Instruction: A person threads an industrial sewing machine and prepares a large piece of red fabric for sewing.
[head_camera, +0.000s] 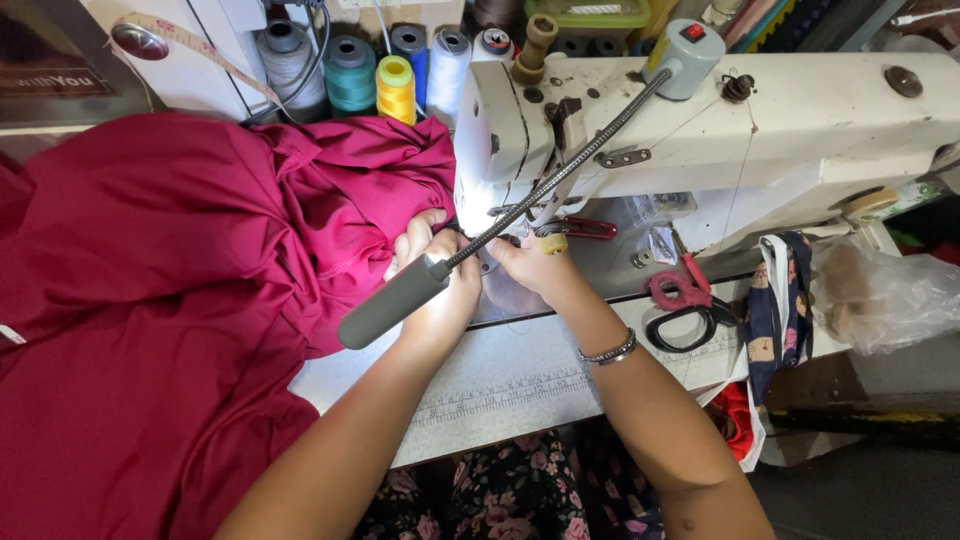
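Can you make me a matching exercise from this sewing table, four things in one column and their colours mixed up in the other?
Things:
1. fabric
2. sewing machine
3. scissors
4. lamp head

Colours:
A. grey
B. off-white
C. magenta
D. black handles

Pairs: 1-C, 2-B, 3-D, 4-A. The left hand rests on the fabric.

A pale grey work surface (520, 375) with a printed ruler strip along its front edge is filling the middle of a crowded workshop. Thread cones (372, 72) in white, teal, yellow and blue are standing in a row at the back, beside a white cabinet (200, 50). A gooseneck lamp (395, 300) is throwing bright light downward. A crumpled plastic bag (885, 295) is sitting at right.
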